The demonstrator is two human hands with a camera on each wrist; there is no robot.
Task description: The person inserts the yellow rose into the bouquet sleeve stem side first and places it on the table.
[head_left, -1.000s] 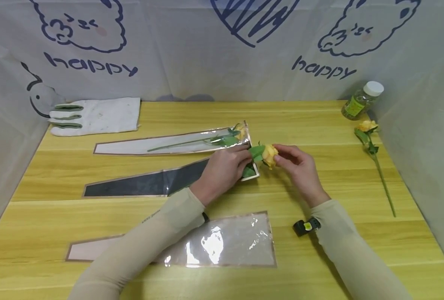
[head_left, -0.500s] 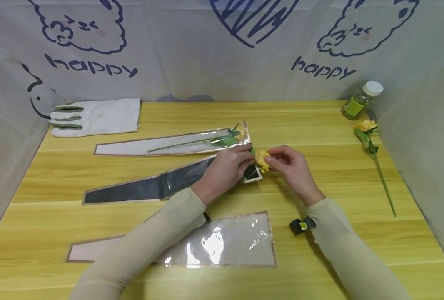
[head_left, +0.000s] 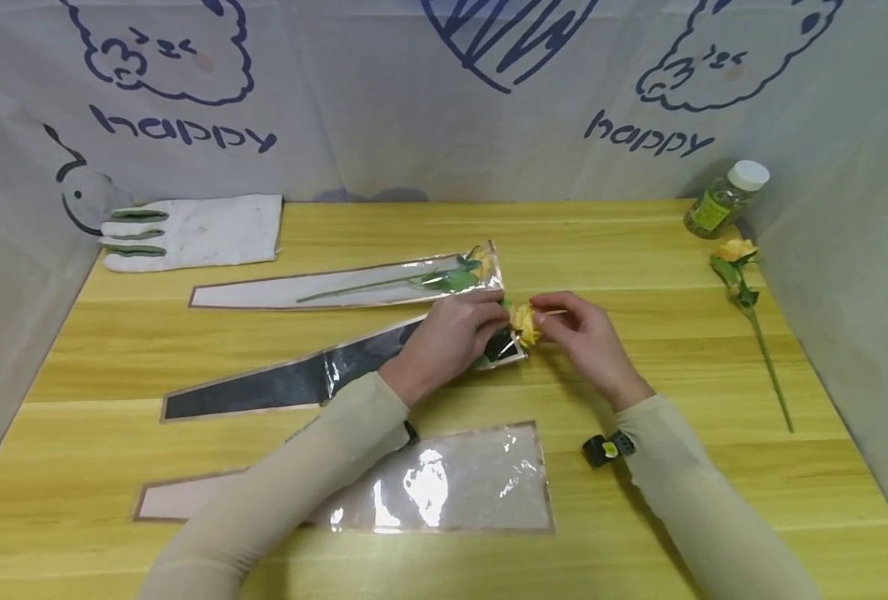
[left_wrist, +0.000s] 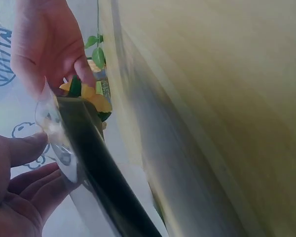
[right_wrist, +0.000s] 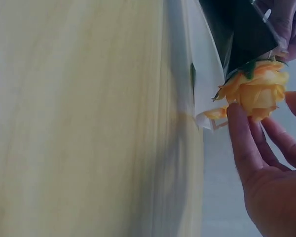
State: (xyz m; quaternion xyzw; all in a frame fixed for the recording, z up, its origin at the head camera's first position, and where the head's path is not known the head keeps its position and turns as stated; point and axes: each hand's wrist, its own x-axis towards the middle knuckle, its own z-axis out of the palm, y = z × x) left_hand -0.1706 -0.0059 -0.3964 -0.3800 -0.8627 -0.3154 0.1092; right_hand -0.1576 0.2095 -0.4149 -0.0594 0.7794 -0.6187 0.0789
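Near the middle of the table, my left hand (head_left: 451,337) pinches a black-backed, clear-fronted flower sleeve (head_left: 252,387) by its wide end. My right hand (head_left: 590,346) holds a yellow artificial rose (head_left: 524,325) by its bloom, fingers and thumb around the petals in the right wrist view. The rose bloom (right_wrist: 256,91) stands right at the sleeve's mouth, with green leaves just behind it. Its stem runs inside the sleeve, mostly hidden by my left hand and the black backing. In the left wrist view the sleeve (left_wrist: 96,153) is raised and tilted between both hands.
Behind lies a white sleeve (head_left: 264,294) with a yellow rose inside. A pale clear-fronted sleeve (head_left: 481,483) lies in front, under my left forearm. Another rose (head_left: 762,358) and a white-capped bottle (head_left: 725,200) are at the right; white gloves (head_left: 212,232) lie back left.
My right hand has moved left, bringing the bloom from beyond the sleeve's mouth right up to it. The black sleeve's narrow end has swung slightly toward the front. My left hand keeps its place.
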